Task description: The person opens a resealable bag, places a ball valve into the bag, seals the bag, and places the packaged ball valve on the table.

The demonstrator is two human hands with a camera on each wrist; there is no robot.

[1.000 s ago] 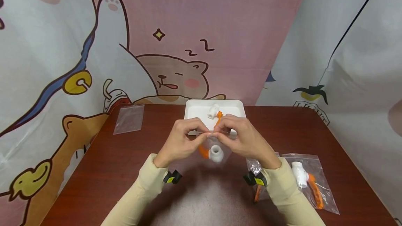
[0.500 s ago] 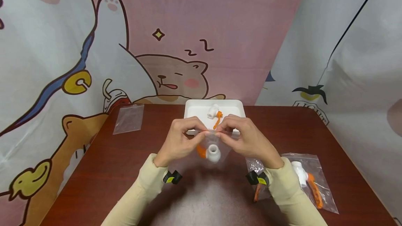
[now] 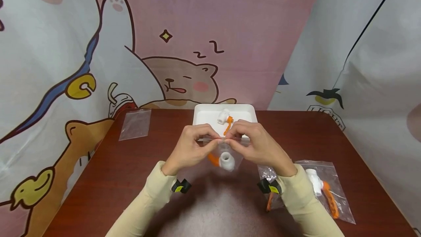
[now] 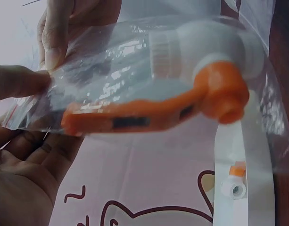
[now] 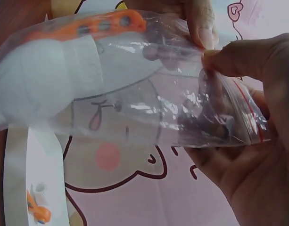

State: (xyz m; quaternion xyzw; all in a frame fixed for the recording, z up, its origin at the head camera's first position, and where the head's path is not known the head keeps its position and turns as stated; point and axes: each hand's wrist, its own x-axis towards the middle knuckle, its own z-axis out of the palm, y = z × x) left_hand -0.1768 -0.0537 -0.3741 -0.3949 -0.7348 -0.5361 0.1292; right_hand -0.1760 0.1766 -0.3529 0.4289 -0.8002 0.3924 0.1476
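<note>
Both hands hold up a clear zip bag (image 4: 106,61) over the table, in front of the tray. Inside it lies a white plastic ball valve (image 3: 226,161) with an orange lever handle (image 4: 135,115). My left hand (image 3: 194,145) pinches the bag's top edge between thumb and index finger. Close beside it, my right hand (image 3: 256,143) pinches the same edge, thumb tips nearly meeting. In the right wrist view, a red line (image 5: 250,110) runs along the bag's seal. The valve hangs below the fingers, its round white opening facing up in the head view.
Behind the hands stands a white tray (image 3: 202,114) bearing another white and orange valve (image 3: 223,117). A flat clear bag (image 3: 135,124) lies at the back left. At right lies a bagged valve (image 3: 315,183), beside another bag (image 3: 267,173) partly hidden by the right wrist.
The bag and its valve swing slightly left, then back right. Both hands keep their pinch at the top edge with only tiny shifts.
</note>
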